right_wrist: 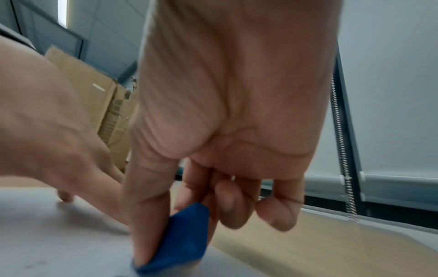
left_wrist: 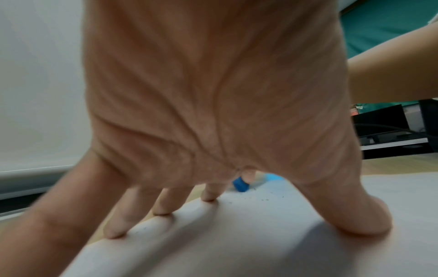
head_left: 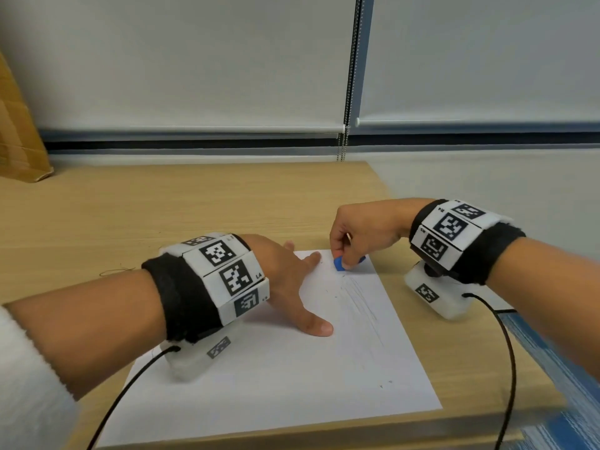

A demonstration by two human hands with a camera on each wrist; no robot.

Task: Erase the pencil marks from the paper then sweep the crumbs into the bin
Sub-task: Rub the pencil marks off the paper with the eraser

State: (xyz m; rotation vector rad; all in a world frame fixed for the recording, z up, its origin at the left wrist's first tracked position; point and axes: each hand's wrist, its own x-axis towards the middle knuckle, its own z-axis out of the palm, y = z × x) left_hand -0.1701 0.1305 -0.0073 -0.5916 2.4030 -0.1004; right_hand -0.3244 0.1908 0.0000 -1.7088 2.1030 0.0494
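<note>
A white sheet of paper lies on the wooden table, with faint pencil strokes running down its right side. My right hand pinches a blue eraser between thumb and fingers, its tip down on the paper's far right corner. The right wrist view shows the eraser pressed to the sheet under the thumb. My left hand lies spread flat on the paper's left part, fingers and thumb straight, holding it down. Small dark crumbs dot the paper near the eraser.
A cardboard box leans at the table's far left. Window blinds with a bead chain hang behind. The table's right edge drops to blue carpet. Black cables trail from both wrist cameras. No bin shows.
</note>
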